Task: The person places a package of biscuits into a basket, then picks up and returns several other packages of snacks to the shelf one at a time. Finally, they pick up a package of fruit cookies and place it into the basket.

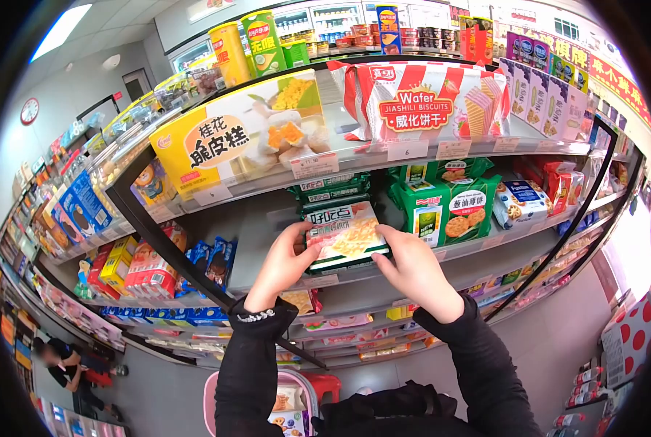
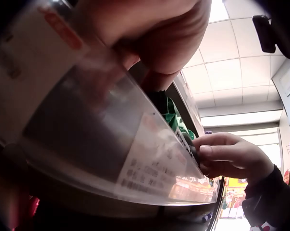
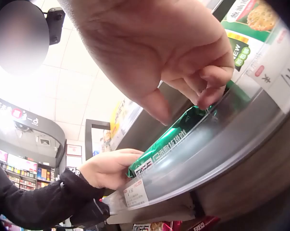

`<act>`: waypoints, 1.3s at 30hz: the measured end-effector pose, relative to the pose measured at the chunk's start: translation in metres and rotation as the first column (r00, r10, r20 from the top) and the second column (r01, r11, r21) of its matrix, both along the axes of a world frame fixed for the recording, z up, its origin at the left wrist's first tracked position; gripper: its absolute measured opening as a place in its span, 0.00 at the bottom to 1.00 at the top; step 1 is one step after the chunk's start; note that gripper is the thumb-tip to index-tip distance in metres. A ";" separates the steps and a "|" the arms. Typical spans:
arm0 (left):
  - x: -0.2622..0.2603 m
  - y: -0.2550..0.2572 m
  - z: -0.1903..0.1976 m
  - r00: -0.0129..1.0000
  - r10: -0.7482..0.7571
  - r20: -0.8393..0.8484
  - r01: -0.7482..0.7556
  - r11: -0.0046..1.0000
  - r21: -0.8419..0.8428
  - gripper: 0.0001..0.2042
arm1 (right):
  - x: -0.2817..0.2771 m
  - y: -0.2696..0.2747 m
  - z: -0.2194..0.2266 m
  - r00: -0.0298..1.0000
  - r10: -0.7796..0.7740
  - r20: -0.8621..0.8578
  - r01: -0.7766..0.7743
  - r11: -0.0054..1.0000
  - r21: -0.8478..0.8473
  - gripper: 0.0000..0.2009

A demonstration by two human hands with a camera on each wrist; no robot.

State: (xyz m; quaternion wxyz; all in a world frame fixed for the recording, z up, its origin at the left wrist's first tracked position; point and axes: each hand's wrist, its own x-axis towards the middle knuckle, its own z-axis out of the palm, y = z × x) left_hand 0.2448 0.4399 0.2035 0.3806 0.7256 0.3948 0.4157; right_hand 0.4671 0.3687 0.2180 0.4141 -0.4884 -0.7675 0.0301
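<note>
In the head view, the left hand (image 1: 282,264) and right hand (image 1: 416,271) gripped opposite ends of the green-and-white biscuit pack (image 1: 346,234), fingers clamped on it, at the middle shelf's (image 1: 256,244) front edge.

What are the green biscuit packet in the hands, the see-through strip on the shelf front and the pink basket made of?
The biscuit packet looks like thin, glossy plastic film, maybe foil-lined: its green side shines and crinkles.
The strip seems to be smooth, clear plastic, since the dark shelf shows through.
The basket is probably hard plastic, judging by its smooth, even pink rim.
</note>
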 end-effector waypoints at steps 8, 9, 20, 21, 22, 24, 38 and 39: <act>-0.007 0.001 0.003 1.000 0.003 -0.030 -0.004 0.999 -0.041 0.21 | -0.002 0.003 0.002 0.998 0.065 -0.002 -0.065 0.998 -0.016 0.15; -0.007 0.004 0.000 0.997 -0.004 -0.080 0.003 1.000 -0.011 0.21 | -0.001 0.005 0.001 0.998 0.069 0.000 -0.069 0.998 -0.015 0.15; -0.026 0.038 0.030 0.908 0.385 -0.169 -0.312 0.887 0.341 0.21 | -0.021 0.016 0.019 0.989 -0.046 0.138 0.016 0.978 0.208 0.23; -0.023 0.045 0.035 0.908 0.382 -0.170 -0.308 0.887 0.345 0.21 | -0.026 0.024 0.021 0.983 -0.080 0.167 0.035 0.966 0.257 0.23; -0.019 0.052 0.039 0.951 0.284 -0.119 -0.240 0.926 0.293 0.20 | -0.030 0.033 0.022 0.970 -0.121 0.209 0.058 0.956 0.286 0.24; -0.007 0.049 0.054 0.994 0.112 -0.017 -0.108 0.981 0.158 0.21 | -0.035 0.052 0.021 0.956 -0.183 0.227 0.102 0.940 0.327 0.24; 0.004 0.046 0.056 0.992 0.037 0.120 -0.041 0.999 0.032 0.20 | -0.034 0.058 0.037 0.923 -0.299 0.242 0.220 0.926 0.307 0.23; 0.002 0.035 0.054 0.988 0.008 0.156 -0.021 0.997 0.078 0.20 | -0.032 0.050 0.035 0.945 -0.257 0.201 0.175 0.919 0.353 0.24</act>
